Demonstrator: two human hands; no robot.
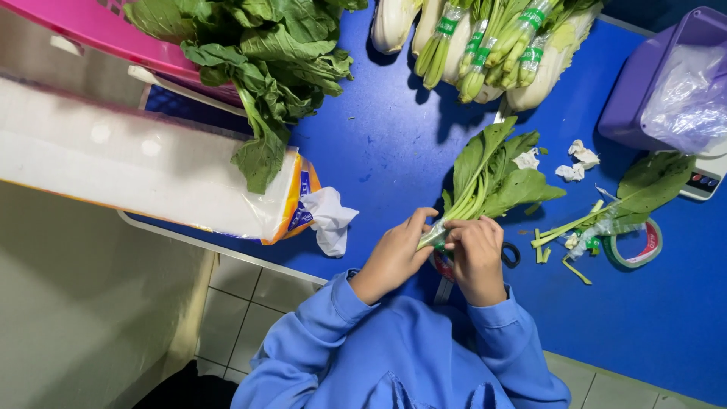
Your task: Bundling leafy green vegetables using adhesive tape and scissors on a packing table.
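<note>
the left hand (394, 257) is curled around the base of a bunch of leafy greens (488, 178), fingers pinched on the stalk end where clear wrap shows. the right hand (475, 254) is closed over the same stalk end from the right side, knuckles up, so what its fingertips do underneath is hidden. both hands sit at the near edge of the blue table (379, 151), with the bunch lying flat and its leaves fanned toward the far side.

a slip looks possible here: the stalks seem slick and bundled loosely, so a weak pinch could let them splay, and too hard a squeeze might bruise or snap them. black scissors (510, 254) lie just beside the right hand, partly under it, and a careless shift could catch a finger.

the bunch has pale green stems and broad, dark, slightly limp leaves. to the right lie trimmed stalks (556, 235) and a roll of green tape (636, 246). at the far edge sit taped bundles (492, 45), and to the left a pile of loose greens (265, 53).
</note>
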